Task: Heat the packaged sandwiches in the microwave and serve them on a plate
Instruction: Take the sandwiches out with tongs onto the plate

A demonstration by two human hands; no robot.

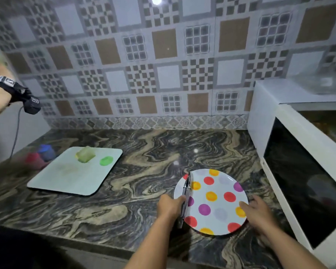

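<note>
Seeing polka-dot plate (211,200) lying flat on marbled counter (124,191), just beside white microwave (291,152). My left hand (170,207) gripping scissors (185,199) at plate's 9 o'clock rim, blades pointing to 12. My right hand (257,212) resting on 3 o'clock rim, fingers relaxed, grasping nothing. Wrapped sandwich (85,154) sitting on white board (76,170), well apart toward 10 o'clock.

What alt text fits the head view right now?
A polka-dot plate sits on a marbled counter; the left hand holds tongs at its left rim, the right hand touches its right rim. A white microwave, door open, stands right; a white board lies left.
</note>
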